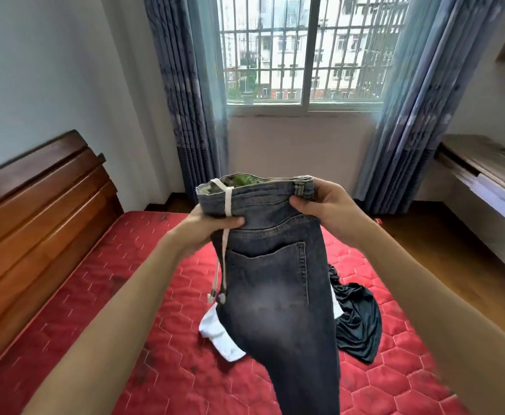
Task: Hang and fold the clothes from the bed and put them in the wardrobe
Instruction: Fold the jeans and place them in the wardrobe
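I hold a pair of dark grey jeans (278,295) up over the red mattress (161,324), folded lengthwise with the back pocket facing me. My left hand (212,224) grips the waistband at its left end, where a white drawstring (222,250) hangs down. My right hand (323,202) pinches the right end of the waistband. The legs drop out of view at the bottom. Behind the jeans, a white garment (218,333) and a dark green-black garment (359,319) lie crumpled on the mattress.
A brown wooden headboard (35,211) runs along the left. Ahead is a barred window (305,49) between blue-grey curtains (185,100). A wooden desk shelf (485,169) juts out at the right above the wood floor (443,244).
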The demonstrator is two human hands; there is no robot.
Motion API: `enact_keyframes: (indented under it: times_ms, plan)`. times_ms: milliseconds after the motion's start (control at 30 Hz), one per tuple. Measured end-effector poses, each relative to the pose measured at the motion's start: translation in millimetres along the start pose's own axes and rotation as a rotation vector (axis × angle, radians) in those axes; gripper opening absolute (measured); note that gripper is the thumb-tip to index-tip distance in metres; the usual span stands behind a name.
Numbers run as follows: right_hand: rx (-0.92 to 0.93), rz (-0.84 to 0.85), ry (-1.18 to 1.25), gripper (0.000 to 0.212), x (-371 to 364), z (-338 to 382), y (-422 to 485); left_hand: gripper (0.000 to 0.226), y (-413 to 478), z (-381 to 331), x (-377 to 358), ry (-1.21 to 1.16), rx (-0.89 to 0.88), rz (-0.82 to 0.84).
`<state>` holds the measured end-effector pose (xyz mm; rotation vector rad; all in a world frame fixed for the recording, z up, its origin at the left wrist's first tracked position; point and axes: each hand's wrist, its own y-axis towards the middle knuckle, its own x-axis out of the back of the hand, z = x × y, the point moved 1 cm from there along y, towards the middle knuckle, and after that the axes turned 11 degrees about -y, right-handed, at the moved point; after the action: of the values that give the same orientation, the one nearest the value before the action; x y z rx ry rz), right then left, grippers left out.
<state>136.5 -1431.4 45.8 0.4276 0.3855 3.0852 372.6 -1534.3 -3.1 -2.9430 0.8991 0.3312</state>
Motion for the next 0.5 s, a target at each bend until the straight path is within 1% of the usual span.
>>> enact_keyframes:
  times_ms: [67,100,133,200,233,300,367,500]
  plan:
    - [-0.024,-0.028,-0.145,0.019,-2,-5,23,0.053,-1,-7,13,0.083,-0.102,-0.133]
    - [-0.029,-0.04,-0.256,0.015,-2,-8,36,0.046,-1,-14,18,0.142,-0.138,-0.15]
    - [-0.022,-0.048,-0.373,0.012,-4,-11,51,0.042,-1,-22,24,0.201,-0.169,-0.155]
    - [-0.01,-0.099,-0.582,0.016,-14,-9,80,0.037,0,-39,37,0.317,-0.249,-0.192]
    - [0.003,-0.131,-0.642,0.018,-21,-4,94,0.035,1,-50,46,0.376,-0.298,-0.234]
    - [0.054,-0.188,-0.627,0.02,-38,12,120,0.032,1,-77,63,0.513,-0.397,-0.33]
    - [0.105,-0.219,-0.487,0.024,-56,29,140,0.03,-2,-107,77,0.613,-0.465,-0.374]
    - [0.225,-0.152,-0.21,0.024,-84,48,152,0.035,-21,-153,104,0.738,-0.532,-0.395]
